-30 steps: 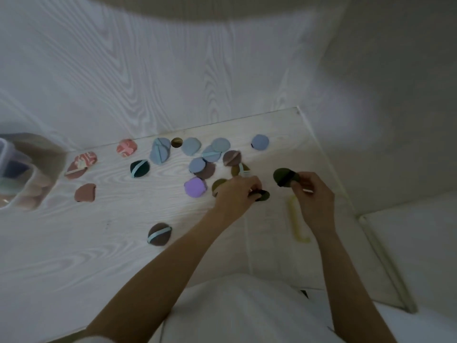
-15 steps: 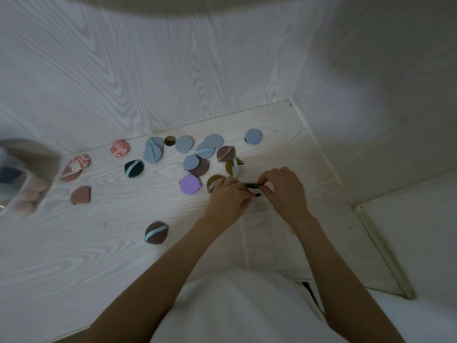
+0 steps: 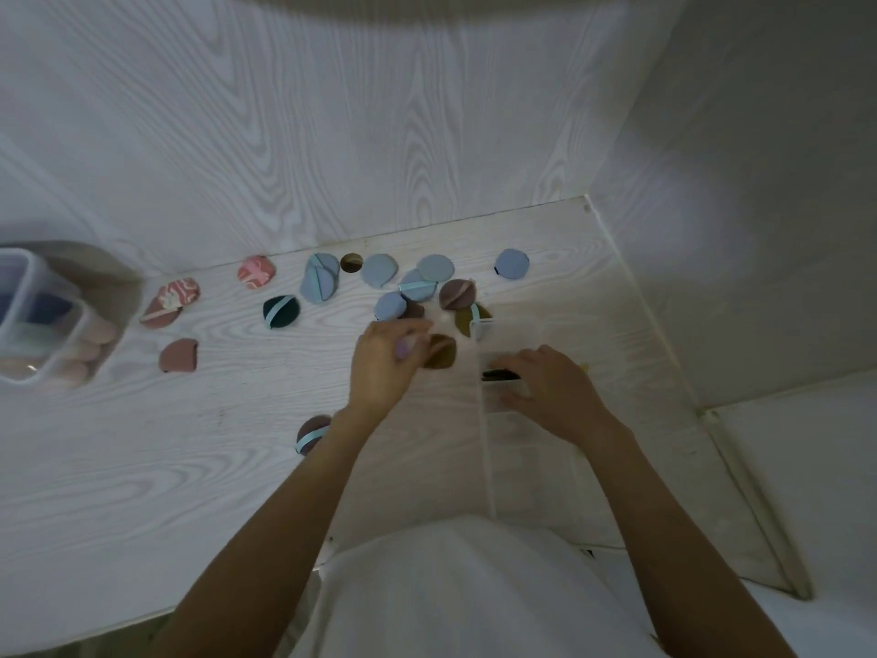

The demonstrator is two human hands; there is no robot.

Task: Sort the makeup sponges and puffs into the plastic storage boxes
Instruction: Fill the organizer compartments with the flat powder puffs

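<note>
Head view: pale wood-grain tabletop [image 3: 142, 467], w/ a wall along its far edge and another wall along the right edge, meeting at the far right corner; near edge runs diagonally at bottom left; person's white top fills the near centre.

Left hand [image 3: 387, 360] curled over a lilac puff [image 3: 404, 348], fingers closed on it, mid tabletop; motion blur here, so grip detail is soft; an olive puff [image 3: 441, 353] lies just right of that hand.

Right hand [image 3: 545, 387] rests palm-down on a clear plastic box [image 3: 484, 420] at right of centre, fingers spread fairly wide, not gripping anything I can make out; a dark puff [image 3: 498, 374] shows inside the box just by its fingertips; box walls are transparent and hard to trace.

Loose puffs cluster along the far edge: blue ones [image 3: 379, 270] overlapping, one blue puff [image 3: 512, 264] apart toward the right, a brown one [image 3: 457, 294], a dark green one w/ pale strap [image 3: 281, 312]; pink marbled puffs [image 3: 256, 272] and a plain mauve puff [image 3: 179, 356] sit further left; a brown strapped puff [image 3: 311, 432] lies alone nearer, touching the left forearm in view.

Second storage box [image 3: 28, 320] at the far left edge of frame, partly cut off, holding blue, green and pink pieces.

Open room: wide bare tabletop near left, between the strapped puff and the near edge; narrow strip btw the clear box and right wall.
</note>
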